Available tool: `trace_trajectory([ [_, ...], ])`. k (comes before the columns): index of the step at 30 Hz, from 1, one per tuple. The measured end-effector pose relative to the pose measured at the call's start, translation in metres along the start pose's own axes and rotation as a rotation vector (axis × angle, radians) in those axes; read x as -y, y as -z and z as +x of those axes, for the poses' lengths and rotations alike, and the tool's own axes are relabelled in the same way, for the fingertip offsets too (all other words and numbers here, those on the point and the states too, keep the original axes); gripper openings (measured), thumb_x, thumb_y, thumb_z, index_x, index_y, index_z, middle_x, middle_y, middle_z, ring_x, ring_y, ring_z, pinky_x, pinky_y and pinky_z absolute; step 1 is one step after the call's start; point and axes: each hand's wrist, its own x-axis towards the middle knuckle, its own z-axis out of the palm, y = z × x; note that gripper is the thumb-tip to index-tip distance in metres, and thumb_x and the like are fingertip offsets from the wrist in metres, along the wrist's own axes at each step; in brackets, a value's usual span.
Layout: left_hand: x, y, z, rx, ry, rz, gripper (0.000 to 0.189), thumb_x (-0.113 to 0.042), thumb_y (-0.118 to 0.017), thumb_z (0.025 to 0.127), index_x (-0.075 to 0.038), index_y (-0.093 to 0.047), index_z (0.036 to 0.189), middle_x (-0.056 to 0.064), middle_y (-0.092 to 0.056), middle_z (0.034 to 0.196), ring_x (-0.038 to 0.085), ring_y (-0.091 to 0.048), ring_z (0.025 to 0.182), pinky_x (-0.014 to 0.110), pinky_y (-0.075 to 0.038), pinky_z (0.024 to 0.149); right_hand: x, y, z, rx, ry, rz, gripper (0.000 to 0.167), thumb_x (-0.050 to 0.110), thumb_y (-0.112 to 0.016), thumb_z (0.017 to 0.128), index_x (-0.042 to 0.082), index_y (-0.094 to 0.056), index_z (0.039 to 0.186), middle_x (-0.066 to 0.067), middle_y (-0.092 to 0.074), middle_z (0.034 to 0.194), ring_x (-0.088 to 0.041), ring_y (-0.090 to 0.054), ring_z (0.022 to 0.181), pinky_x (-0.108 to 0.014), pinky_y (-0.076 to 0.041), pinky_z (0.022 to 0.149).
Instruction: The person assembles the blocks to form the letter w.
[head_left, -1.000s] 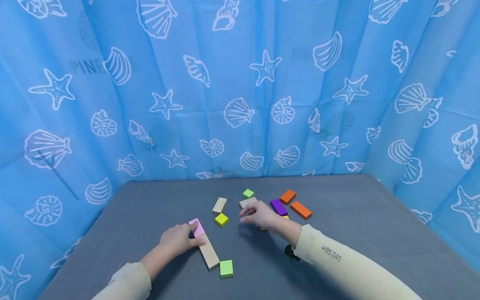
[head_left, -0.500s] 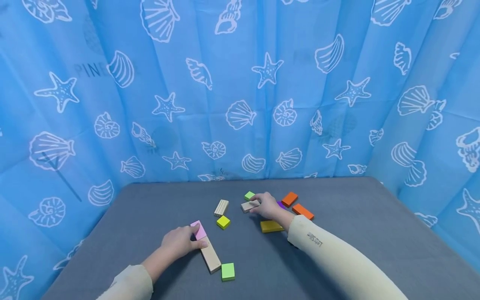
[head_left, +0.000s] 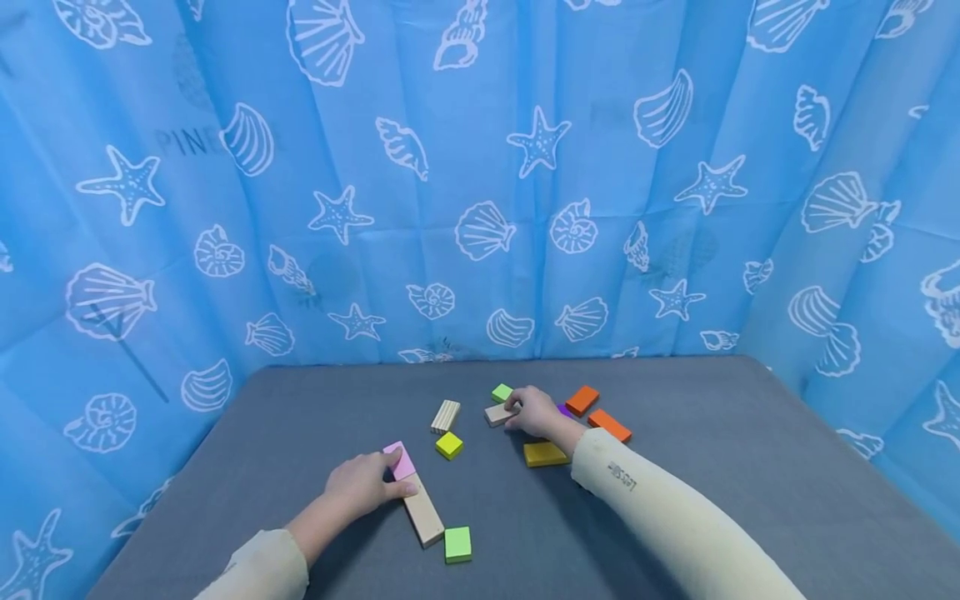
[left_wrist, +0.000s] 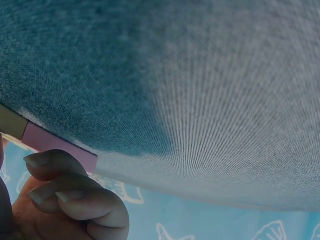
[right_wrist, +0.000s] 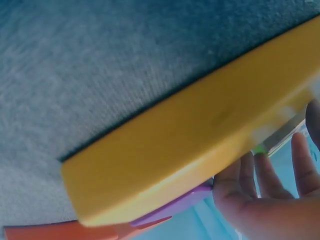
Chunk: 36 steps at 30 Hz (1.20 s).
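My left hand (head_left: pixel 362 485) holds a short row of blocks: its forefinger is on the pink block (head_left: pixel 397 458), its thumb on the plain wooden block (head_left: pixel 425 517) joined end to end with it. In the left wrist view, curled fingers (left_wrist: pixel 75 195) lie close by the pink block (left_wrist: pixel 60 147). My right hand (head_left: pixel 538 414) pinches the right end of a flat wooden block (head_left: pixel 497 414) farther back. A yellow block (head_left: pixel 544 454) lies under the right wrist and fills much of the right wrist view. The purple block (head_left: pixel 564 410) is mostly hidden behind the right hand.
A green block (head_left: pixel 457 544) lies by the near end of the row. Farther back are a yellow square block (head_left: pixel 449 445), a striped wooden block (head_left: pixel 446 416) and another green block (head_left: pixel 502 392). Two orange blocks (head_left: pixel 610 425) lie at the right. A blue shell-print curtain (head_left: pixel 480 208) hangs behind.
My right hand has moved back to the flat wooden block and closed its fingertips on its end, uncovering the yellow block. The left hand stays on its row.
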Motion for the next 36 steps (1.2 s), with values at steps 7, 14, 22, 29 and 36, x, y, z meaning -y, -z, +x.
trace_trajectory([
  [7,-0.002,0.001,-0.002,0.000,-0.007,0.001,0.075,-0.052,-0.074,0.079,-0.008,-0.056,0.138,0.020,-0.061,0.127,0.038,-0.058,0.114,0.056,-0.047,0.087,-0.003,-0.001,0.003,-0.014,-0.012,0.005,0.030,0.004,-0.076,0.084,0.001,-0.064,0.111,-0.013,-0.061,0.107,-0.025,-0.054,0.093,-0.044,-0.047,0.091],
  [14,-0.002,0.001,-0.003,-0.002,-0.005,0.001,0.076,-0.053,-0.074,0.079,-0.008,-0.055,0.138,0.020,-0.061,0.126,0.039,-0.058,0.115,0.056,-0.047,0.088,-0.005,-0.003,0.005,0.002,-0.031,-0.044,0.023,0.008,-0.078,0.083,0.003,-0.062,0.098,-0.008,-0.057,0.092,-0.022,-0.052,0.083,-0.037,-0.047,0.076],
  [22,-0.003,0.001,-0.003,-0.003,-0.007,-0.002,0.076,-0.052,-0.074,0.079,-0.008,-0.055,0.138,0.020,-0.062,0.126,0.038,-0.058,0.114,0.055,-0.048,0.087,-0.003,0.010,-0.004,0.028,-0.104,0.233,0.024,0.004,-0.074,0.084,0.001,-0.057,0.100,-0.010,-0.056,0.093,-0.023,-0.056,0.083,-0.034,-0.049,0.072],
  [29,-0.002,0.000,-0.003,-0.001,0.001,-0.010,0.075,-0.052,-0.075,0.079,-0.008,-0.056,0.138,0.019,-0.062,0.126,0.038,-0.058,0.114,0.055,-0.047,0.087,-0.002,0.017,-0.014,0.050,-0.142,0.647,0.027,-0.009,-0.065,0.087,-0.007,-0.053,0.112,-0.021,-0.055,0.102,-0.024,-0.067,0.079,-0.036,-0.057,0.072],
  [36,-0.002,0.001,-0.003,0.001,0.007,-0.017,0.075,-0.051,-0.074,0.080,-0.008,-0.055,0.139,0.020,-0.061,0.127,0.039,-0.057,0.116,0.056,-0.046,0.089,-0.002,0.022,-0.026,0.106,-0.109,0.723,0.037,-0.006,-0.058,0.092,-0.004,-0.054,0.129,-0.019,-0.058,0.104,-0.025,-0.063,0.082,-0.037,-0.054,0.073],
])
